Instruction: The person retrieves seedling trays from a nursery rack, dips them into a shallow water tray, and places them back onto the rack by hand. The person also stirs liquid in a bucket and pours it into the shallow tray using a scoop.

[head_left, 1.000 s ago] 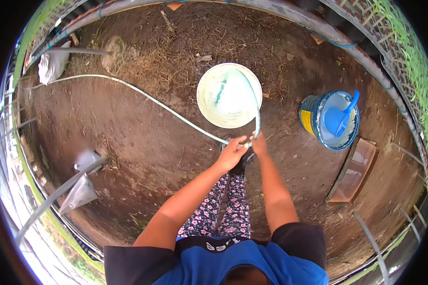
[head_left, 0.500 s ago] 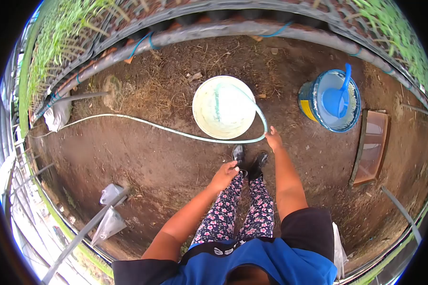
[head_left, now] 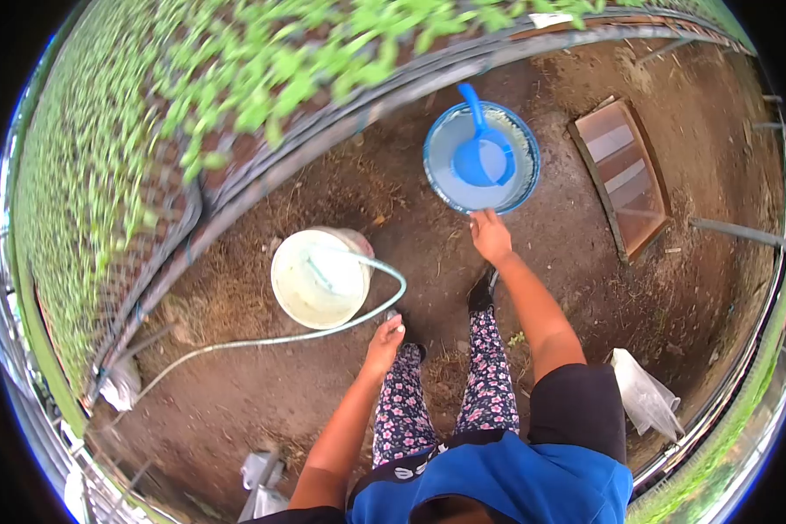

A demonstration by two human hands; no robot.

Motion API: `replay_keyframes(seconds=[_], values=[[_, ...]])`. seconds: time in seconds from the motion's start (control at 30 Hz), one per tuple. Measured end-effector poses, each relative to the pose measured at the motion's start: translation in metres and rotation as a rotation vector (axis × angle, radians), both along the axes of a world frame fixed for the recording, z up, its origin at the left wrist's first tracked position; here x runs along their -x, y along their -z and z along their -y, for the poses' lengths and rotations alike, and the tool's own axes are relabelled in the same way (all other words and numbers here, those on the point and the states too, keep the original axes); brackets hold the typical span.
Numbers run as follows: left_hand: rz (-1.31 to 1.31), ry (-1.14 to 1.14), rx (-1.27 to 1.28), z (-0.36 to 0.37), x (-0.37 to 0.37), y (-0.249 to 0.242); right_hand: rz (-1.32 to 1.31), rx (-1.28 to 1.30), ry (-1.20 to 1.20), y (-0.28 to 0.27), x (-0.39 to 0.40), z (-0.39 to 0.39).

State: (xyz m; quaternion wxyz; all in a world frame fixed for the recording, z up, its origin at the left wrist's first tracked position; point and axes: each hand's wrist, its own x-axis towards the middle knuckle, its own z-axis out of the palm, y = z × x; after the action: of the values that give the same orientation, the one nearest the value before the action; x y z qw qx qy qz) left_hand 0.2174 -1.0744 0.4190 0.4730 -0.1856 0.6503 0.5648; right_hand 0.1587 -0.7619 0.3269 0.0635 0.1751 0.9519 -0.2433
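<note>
It was a plant nursery, probably under cover: dense green seedlings [head_left: 262, 70] filled trays along a raised bench's edge [head_left: 297, 162] above bare soil [head_left: 210, 393].

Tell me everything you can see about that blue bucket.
The blue bucket is round and looks plastic, with a blue rim and whitish residue speckling the inner wall. It stands upright on the soil, right of the white bucket. It seems to hold water, though how deep I can't tell. A blue dipper sits inside, its handle crossing the far rim. The right hand has its fingers at the near rim.
</note>
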Motion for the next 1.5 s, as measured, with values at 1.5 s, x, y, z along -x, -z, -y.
replay_keyframes(seconds=[1.5], values=[[-0.18, 0.104, 0.319, -0.178, 0.138, 0.145, 0.554, -0.421, -0.189, 0.188, 0.108, -0.134]])
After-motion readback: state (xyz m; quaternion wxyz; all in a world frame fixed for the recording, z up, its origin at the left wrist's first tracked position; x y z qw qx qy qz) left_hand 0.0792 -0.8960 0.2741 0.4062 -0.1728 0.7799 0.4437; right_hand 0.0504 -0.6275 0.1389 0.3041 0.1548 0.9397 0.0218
